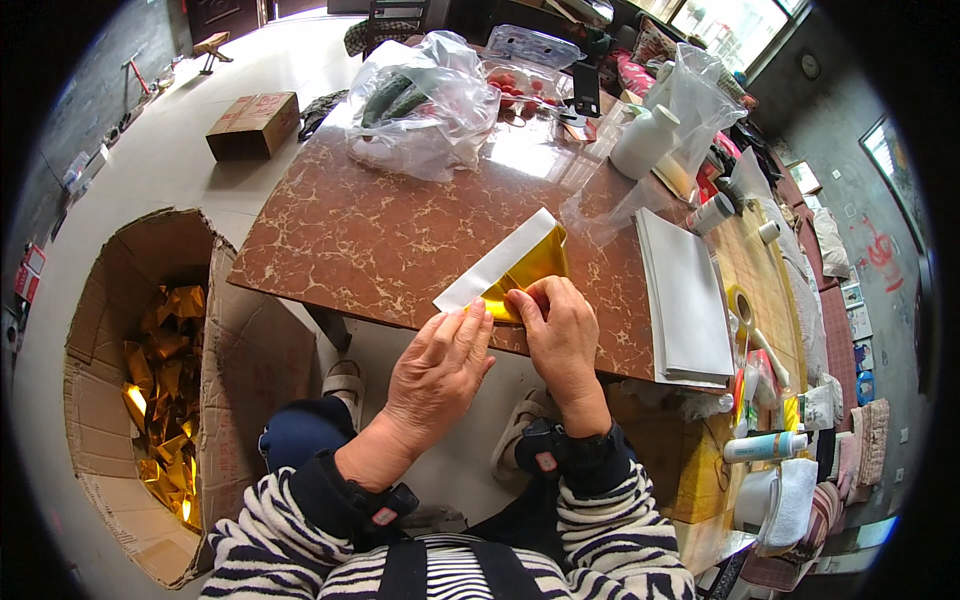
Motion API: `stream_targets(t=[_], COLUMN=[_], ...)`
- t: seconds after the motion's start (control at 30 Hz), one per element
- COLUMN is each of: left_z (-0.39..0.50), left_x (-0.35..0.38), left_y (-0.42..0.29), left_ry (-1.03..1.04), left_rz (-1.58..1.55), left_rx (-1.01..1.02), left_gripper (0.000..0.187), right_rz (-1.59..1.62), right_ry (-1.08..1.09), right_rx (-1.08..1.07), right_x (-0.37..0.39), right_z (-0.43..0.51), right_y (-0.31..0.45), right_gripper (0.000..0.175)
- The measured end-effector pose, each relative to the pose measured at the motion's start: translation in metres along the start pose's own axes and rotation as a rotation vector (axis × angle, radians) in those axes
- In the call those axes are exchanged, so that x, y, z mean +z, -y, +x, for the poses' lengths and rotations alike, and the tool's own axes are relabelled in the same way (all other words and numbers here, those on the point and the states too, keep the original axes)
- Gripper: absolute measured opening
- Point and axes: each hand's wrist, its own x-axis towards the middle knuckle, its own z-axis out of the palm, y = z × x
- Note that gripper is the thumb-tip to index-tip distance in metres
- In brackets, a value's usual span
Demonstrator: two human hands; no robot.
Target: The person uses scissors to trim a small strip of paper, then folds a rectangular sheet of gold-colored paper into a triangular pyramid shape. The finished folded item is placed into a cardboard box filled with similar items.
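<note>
A sheet of gold foil paper [541, 259] with a white underside lies partly folded at the near edge of the marbled brown table [360, 225]; a white strip runs diagonally along its upper left side. My left hand [442, 367] rests its fingertips on the lower left part of the sheet, fingers nearly straight. With thumb and index finger, my right hand [559, 322] pinches the foil at its lower edge. To the right lies a stack of white sheets [682, 300]. Folded gold foil pieces [169, 345] fill part of the open cardboard box [255, 375] at the left.
Toward the table's far side are a plastic bag with cucumbers [424, 112], a container of small red fruit [521, 90] and a white bottle [645, 142]. A tape roll [741, 304] and a capped bottle [761, 448] sit at the right. A closed carton [253, 126] stands on the floor.
</note>
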Motion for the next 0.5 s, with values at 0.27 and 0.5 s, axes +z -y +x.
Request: stream_targets(t=[0.27, 0.5], left_z=[-0.0021, -0.0001], left_x=[0.0005, -0.0023], left_y=[-0.0049, -0.0035], left_ry=[0.061, 0.073], left_rz=[-0.045, -0.063], left_rx=[0.010, -0.004], left_gripper=[0.057, 0.060], right_rz=[0.001, 0.019], right_ry=[-0.001, 0.003], right_rx=[0.009, 0.010], right_x=[0.0008, 0.0006], right_z=[-0.0001, -0.0007], right_y=[-0.0003, -0.0006], right_gripper=[0.022, 0.022])
